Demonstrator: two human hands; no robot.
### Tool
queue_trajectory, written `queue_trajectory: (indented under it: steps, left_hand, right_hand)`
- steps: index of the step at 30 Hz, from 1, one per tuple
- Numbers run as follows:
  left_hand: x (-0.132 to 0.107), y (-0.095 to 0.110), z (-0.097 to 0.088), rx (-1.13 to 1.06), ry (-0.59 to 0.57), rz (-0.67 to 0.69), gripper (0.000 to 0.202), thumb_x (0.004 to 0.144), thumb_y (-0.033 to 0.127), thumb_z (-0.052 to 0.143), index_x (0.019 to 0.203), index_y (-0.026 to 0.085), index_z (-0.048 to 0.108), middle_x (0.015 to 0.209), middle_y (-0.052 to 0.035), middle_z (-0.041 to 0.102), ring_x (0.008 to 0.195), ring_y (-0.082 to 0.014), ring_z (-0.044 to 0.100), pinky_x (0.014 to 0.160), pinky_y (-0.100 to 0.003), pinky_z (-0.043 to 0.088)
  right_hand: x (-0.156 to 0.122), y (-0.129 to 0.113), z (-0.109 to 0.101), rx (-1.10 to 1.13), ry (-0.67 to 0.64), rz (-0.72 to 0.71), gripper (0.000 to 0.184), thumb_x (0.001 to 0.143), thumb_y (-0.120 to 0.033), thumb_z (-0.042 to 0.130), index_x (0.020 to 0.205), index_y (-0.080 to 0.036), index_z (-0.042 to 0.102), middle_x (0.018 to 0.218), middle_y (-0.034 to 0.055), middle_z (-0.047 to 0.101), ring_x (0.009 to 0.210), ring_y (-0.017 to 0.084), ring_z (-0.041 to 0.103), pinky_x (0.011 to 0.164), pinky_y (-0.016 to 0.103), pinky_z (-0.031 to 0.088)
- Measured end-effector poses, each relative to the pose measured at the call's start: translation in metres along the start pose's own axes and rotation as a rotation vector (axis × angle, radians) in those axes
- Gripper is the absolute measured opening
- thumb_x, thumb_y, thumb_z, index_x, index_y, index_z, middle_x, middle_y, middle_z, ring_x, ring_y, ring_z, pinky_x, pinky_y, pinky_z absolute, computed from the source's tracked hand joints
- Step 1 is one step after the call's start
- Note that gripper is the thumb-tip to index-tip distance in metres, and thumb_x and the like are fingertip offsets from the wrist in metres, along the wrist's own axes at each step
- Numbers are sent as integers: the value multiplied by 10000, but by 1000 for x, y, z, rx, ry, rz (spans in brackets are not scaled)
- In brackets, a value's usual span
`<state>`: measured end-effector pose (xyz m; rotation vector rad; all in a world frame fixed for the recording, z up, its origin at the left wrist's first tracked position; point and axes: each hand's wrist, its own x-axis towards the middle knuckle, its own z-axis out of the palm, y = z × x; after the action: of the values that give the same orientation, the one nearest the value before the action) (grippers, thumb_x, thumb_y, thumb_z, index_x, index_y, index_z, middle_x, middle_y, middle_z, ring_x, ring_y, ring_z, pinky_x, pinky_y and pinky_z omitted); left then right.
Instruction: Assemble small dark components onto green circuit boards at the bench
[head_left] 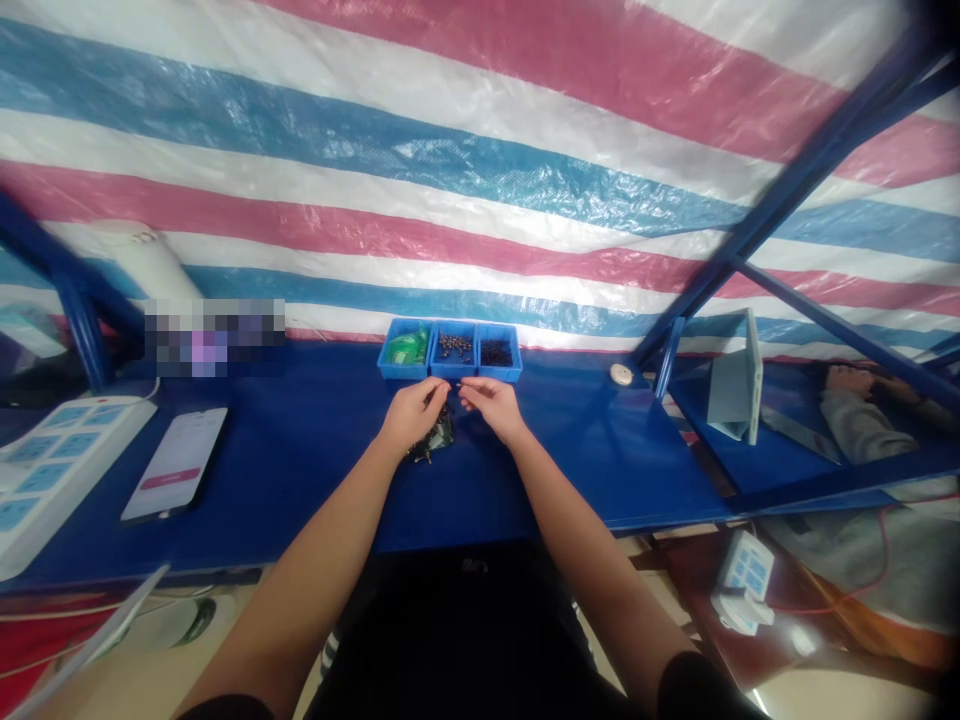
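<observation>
My left hand (414, 412) and my right hand (492, 404) face each other just above the blue table, fingertips pinched and nearly meeting. A tiny dark piece shows at the right fingertips, too small to name. Whatever the left fingers pinch is hidden or too small to make out. Under my left hand lies a clear bag (441, 437) with small dark parts, partly covered. Directly beyond stand three joined blue bins: the left bin (390, 372) holds a green plastic bag (407, 347), the middle small metal parts (454, 346), the right thin black pieces (496, 352).
A phone (176, 465) and a white power strip (75, 455) lie at the left. To the right are a round whitish object (620, 374), blue frame posts (666, 360) and a propped-up tablet (739, 380). Another person's sleeve (862, 430) shows at far right. Striped sheeting (480, 200) hangs behind.
</observation>
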<state>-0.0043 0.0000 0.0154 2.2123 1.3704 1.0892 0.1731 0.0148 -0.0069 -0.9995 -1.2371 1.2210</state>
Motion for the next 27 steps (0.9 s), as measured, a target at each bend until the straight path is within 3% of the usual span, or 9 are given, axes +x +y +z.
queue_trajectory:
  steps: [3, 5, 9, 11, 14, 17, 22, 27]
  left_hand:
    - [0, -2, 2, 23, 14, -9, 355, 969, 437, 397, 929, 203, 660, 765, -6, 672, 670, -141, 592, 639, -235, 418]
    - [-1, -3, 3, 24, 19, -8, 351, 968, 432, 401, 926, 204, 666, 760, -7, 673, 669, -140, 594, 641, -233, 419]
    - [0, -3, 1, 38, 110, -45, 342, 953, 432, 433, 909, 201, 681, 791, -14, 696, 677, -139, 606, 666, -236, 431]
    - [1, -2, 0, 41, 164, -69, 341, 951, 429, 436, 898, 198, 681, 801, -16, 702, 683, -139, 612, 678, -238, 435]
    - [2, -1, 0, 31, 183, -77, 329, 949, 415, 440, 875, 197, 675, 800, -13, 704, 698, -138, 619, 691, -235, 436]
    - [2, -1, 0, 25, 163, -74, 327, 949, 416, 438, 869, 200, 670, 799, -8, 702, 696, -136, 617, 680, -231, 435]
    - [2, -7, 3, 38, 101, -60, 329, 934, 442, 457, 888, 207, 683, 749, -5, 690, 654, -140, 600, 658, -239, 441]
    - [2, -8, 6, -30, -37, 18, 298, 904, 434, 516, 1023, 227, 694, 838, -20, 702, 740, -160, 627, 693, -253, 474]
  right_hand:
    - [8, -2, 5, 96, -39, -64, 613, 707, -434, 755, 1261, -218, 608, 1179, 92, 690, 876, 202, 705, 789, 363, 577]
    - [8, -2, 5, 37, -99, -130, 616, 762, -426, 708, 1333, -257, 550, 1292, 78, 631, 966, 205, 692, 834, 365, 564]
    - [0, 3, -4, -432, -96, -251, 278, 852, -351, 613, 1079, -230, 719, 1019, 58, 736, 855, 187, 674, 842, 358, 525]
    - [-3, 6, -7, -673, -107, -307, 187, 839, -302, 639, 972, -229, 749, 897, 48, 738, 797, 184, 643, 828, 357, 499]
    - [-4, 8, -5, -848, -165, -370, 117, 815, -275, 683, 893, -225, 755, 835, 44, 724, 791, 188, 611, 837, 367, 457]
    - [-2, 11, -1, -918, -182, -385, 82, 817, -252, 685, 854, -220, 752, 828, 50, 709, 810, 194, 594, 848, 371, 433]
    - [-7, 11, -4, -972, -102, -363, 138, 865, -178, 592, 834, -198, 725, 872, 79, 682, 850, 212, 582, 833, 354, 444]
    - [-16, 1, -8, -713, -53, -386, 175, 915, -250, 518, 966, -210, 681, 935, 55, 693, 834, 187, 620, 787, 312, 484]
